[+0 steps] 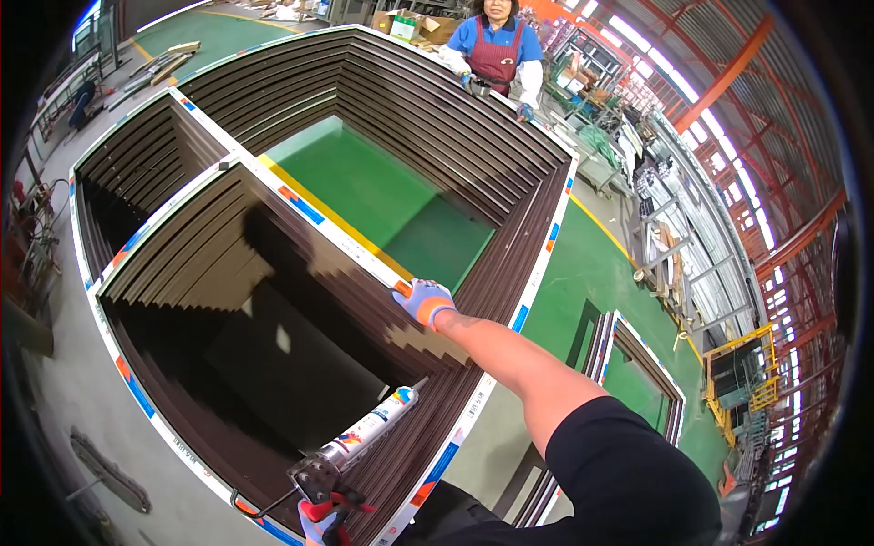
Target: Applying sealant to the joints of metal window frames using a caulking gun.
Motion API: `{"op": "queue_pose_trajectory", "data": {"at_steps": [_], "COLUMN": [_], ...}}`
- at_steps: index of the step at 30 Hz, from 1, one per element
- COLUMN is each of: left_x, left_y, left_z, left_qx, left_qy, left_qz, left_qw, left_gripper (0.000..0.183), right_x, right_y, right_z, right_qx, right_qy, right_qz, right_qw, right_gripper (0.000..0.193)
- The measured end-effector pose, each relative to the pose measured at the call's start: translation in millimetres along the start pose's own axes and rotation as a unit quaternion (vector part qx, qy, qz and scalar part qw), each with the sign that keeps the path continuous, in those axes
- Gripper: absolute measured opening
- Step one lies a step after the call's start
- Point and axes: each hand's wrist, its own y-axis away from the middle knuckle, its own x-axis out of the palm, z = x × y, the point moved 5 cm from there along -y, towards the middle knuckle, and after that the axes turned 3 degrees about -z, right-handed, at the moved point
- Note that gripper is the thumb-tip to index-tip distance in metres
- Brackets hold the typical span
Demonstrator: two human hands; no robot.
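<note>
A tall stack of brown window frames (537, 196), the top one edged with white, blue and orange film, fills the middle. My right hand (425, 302), in a blue-purple and orange glove, reaches across and closes over the top frame's long crossbar (346, 238). Low in the view, my gloved left hand (319, 525) grips the red-and-black handle of a caulking gun (317, 478). Its white printed sealant tube (375, 426) slants up and right over the near corner of the stack, nozzle pointing away. Part of the left hand is cut off by the lower edge.
A person (496, 50) in a blue shirt and red apron stands at the stack's far side, hands by its rim. More frames (637, 364) lie on the green floor at right. Metal profiles (678, 232) and a yellow rack (742, 369) stand farther right.
</note>
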Motion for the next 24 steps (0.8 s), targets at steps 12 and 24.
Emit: {"op": "queue_pose_trajectory", "data": {"at_steps": [12,24], "left_x": [60.5,85.6], "left_y": [-19.3,-29.4], "left_z": [-15.2,-36.3], "left_qx": [-0.042,-0.001], "left_qy": [0.061,0.083], "left_qz": [0.038,0.027], "left_qw": [0.997,0.996], "left_gripper": [0.044,0.049], "right_x": [3.2,10.7], "right_y": [-5.3,-6.6], "right_z": [-2.2,-4.5], "right_qx": [0.004,-0.019], "right_qy": [0.006,0.03], "right_qz": [0.018,-0.065], "right_qw": [1.0,0.997], "right_gripper": [0.069,0.062]}}
